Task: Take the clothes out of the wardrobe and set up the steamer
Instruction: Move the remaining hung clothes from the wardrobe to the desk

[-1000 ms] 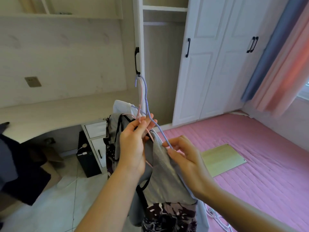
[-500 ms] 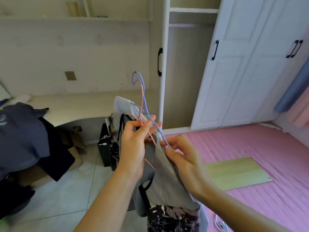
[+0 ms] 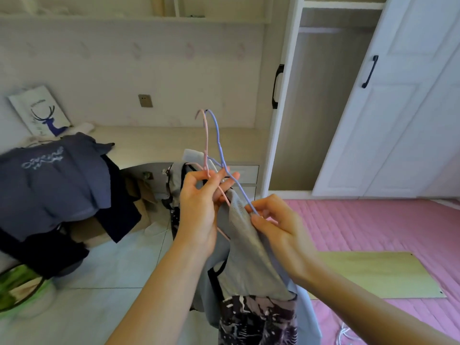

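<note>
Here the raised left hand (image 3: pixel 199 202) grips the hangers (image 3: pixel 211 143) while the right hand (image 3: pixel 276 227) pinches the grey garment (image 3: pixel 249 250).

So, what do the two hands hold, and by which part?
Left hand grips the pink hanger and blue hanger at their necks; right hand pinches the blue hanger's arm by the grey garment.

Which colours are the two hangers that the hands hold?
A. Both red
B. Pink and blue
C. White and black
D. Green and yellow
B: the left hand grips the necks of a pink hanger and a blue hanger, while the right hand pinches the blue one's arm.
</note>
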Demonstrator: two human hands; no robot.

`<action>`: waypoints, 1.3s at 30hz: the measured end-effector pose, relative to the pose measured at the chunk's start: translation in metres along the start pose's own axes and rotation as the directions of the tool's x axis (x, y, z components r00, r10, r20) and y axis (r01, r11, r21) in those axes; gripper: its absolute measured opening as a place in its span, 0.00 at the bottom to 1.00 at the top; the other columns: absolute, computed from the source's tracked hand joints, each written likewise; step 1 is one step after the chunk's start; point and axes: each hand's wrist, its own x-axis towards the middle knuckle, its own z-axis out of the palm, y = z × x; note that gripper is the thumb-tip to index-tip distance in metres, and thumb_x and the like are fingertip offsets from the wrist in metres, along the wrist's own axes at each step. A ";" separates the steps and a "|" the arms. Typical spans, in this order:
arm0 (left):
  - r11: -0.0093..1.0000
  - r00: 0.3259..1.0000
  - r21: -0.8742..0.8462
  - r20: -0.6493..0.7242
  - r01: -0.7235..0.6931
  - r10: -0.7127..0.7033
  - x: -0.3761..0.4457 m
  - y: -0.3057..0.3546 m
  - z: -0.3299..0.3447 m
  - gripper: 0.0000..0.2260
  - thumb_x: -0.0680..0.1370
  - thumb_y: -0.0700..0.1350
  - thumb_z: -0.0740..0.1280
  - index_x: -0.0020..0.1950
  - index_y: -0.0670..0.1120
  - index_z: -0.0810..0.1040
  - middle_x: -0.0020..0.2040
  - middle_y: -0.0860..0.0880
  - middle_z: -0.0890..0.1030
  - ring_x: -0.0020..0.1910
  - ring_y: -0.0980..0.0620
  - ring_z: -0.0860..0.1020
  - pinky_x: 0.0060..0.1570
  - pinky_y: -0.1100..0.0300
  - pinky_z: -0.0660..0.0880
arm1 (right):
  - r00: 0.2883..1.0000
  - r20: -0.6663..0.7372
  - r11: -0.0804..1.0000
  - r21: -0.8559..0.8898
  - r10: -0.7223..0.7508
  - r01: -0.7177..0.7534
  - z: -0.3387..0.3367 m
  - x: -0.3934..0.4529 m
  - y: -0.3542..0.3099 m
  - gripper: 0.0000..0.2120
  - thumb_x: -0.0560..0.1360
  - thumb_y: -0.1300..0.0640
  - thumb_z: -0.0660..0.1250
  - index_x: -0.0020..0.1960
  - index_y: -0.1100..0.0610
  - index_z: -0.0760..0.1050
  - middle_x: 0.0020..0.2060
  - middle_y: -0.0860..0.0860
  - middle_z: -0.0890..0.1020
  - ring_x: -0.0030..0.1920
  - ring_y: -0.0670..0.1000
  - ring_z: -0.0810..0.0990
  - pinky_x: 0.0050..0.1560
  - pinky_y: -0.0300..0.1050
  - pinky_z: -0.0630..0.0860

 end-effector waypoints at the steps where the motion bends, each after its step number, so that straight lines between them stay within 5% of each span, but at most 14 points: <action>1: 1.000 1.000 0.004 -0.014 -0.004 0.004 0.004 0.000 -0.005 0.06 0.77 0.40 0.66 0.46 0.46 0.68 0.56 0.40 0.83 0.51 0.45 0.84 0.52 0.52 0.73 | 1.000 0.015 1.000 0.001 -0.006 0.006 0.004 0.003 0.000 0.07 0.76 0.62 0.65 0.47 0.52 0.80 0.44 0.53 0.78 0.45 0.49 0.77 0.45 0.33 0.71; 6: 1.000 0.995 0.008 -0.097 -0.026 0.027 0.024 0.008 -0.033 0.07 0.77 0.39 0.67 0.50 0.44 0.69 0.51 0.46 0.85 0.51 0.47 0.84 0.63 0.44 0.73 | 0.994 0.109 0.999 -0.025 0.025 -0.023 0.035 0.024 0.005 0.07 0.75 0.59 0.64 0.48 0.50 0.79 0.45 0.49 0.79 0.45 0.46 0.77 0.45 0.35 0.73; 11: 0.995 0.983 0.073 -0.170 -0.064 0.076 0.053 0.019 -0.073 0.08 0.78 0.41 0.68 0.52 0.43 0.70 0.55 0.47 0.83 0.51 0.48 0.84 0.62 0.41 0.73 | 0.973 0.228 0.956 -0.291 0.032 0.036 0.069 0.061 -0.004 0.07 0.78 0.59 0.63 0.49 0.48 0.78 0.47 0.45 0.78 0.47 0.42 0.76 0.48 0.37 0.74; 16: 0.985 0.970 0.144 -0.207 -0.097 0.126 0.088 0.034 -0.111 0.05 0.81 0.46 0.62 0.54 0.45 0.71 0.57 0.49 0.82 0.53 0.53 0.82 0.53 0.52 0.76 | 0.961 0.265 0.864 -0.499 0.081 0.065 0.122 0.109 -0.023 0.13 0.78 0.45 0.61 0.56 0.52 0.74 0.50 0.46 0.78 0.49 0.47 0.76 0.48 0.43 0.72; 19: 0.965 0.966 0.232 -0.196 -0.122 0.169 0.106 0.044 -0.134 0.06 0.82 0.48 0.58 0.53 0.48 0.73 0.54 0.52 0.83 0.55 0.54 0.80 0.51 0.56 0.77 | 0.950 0.303 0.825 -0.554 0.071 0.115 0.162 0.136 -0.027 0.17 0.77 0.42 0.61 0.51 0.56 0.74 0.45 0.50 0.78 0.45 0.51 0.76 0.45 0.44 0.72; 25: 0.921 0.970 0.370 -0.155 -0.121 0.189 0.140 0.068 -0.188 0.13 0.82 0.54 0.57 0.57 0.51 0.77 0.54 0.56 0.82 0.54 0.59 0.79 0.60 0.48 0.74 | 0.933 0.353 0.785 -0.597 0.072 0.165 0.223 0.182 -0.020 0.14 0.78 0.47 0.62 0.43 0.58 0.73 0.37 0.52 0.78 0.38 0.52 0.76 0.38 0.46 0.71; 30: 0.905 0.981 0.418 -0.128 -0.079 0.145 0.166 0.079 -0.226 0.17 0.80 0.57 0.58 0.62 0.52 0.77 0.56 0.56 0.81 0.57 0.61 0.77 0.63 0.51 0.72 | 0.956 0.295 0.754 -0.630 0.009 0.187 0.268 0.204 0.001 0.15 0.80 0.51 0.60 0.37 0.54 0.65 0.31 0.48 0.70 0.31 0.48 0.69 0.28 0.41 0.60; 35: 0.922 0.985 0.373 -0.090 -0.101 0.144 0.199 0.092 -0.251 0.14 0.80 0.42 0.63 0.65 0.45 0.74 0.56 0.59 0.79 0.54 0.68 0.77 0.51 0.73 0.73 | 0.959 0.283 0.831 -0.526 -0.029 0.181 0.308 0.233 0.015 0.13 0.82 0.55 0.58 0.39 0.55 0.67 0.32 0.50 0.71 0.32 0.49 0.69 0.30 0.39 0.63; 39: 0.810 0.984 0.566 0.009 -0.154 0.180 0.237 0.098 -0.283 0.19 0.78 0.37 0.64 0.65 0.54 0.72 0.63 0.59 0.77 0.64 0.66 0.72 0.56 0.71 0.71 | 0.962 0.269 0.887 -0.434 -0.041 0.159 0.331 0.267 0.025 0.11 0.81 0.55 0.59 0.44 0.61 0.73 0.34 0.53 0.75 0.34 0.53 0.72 0.32 0.41 0.65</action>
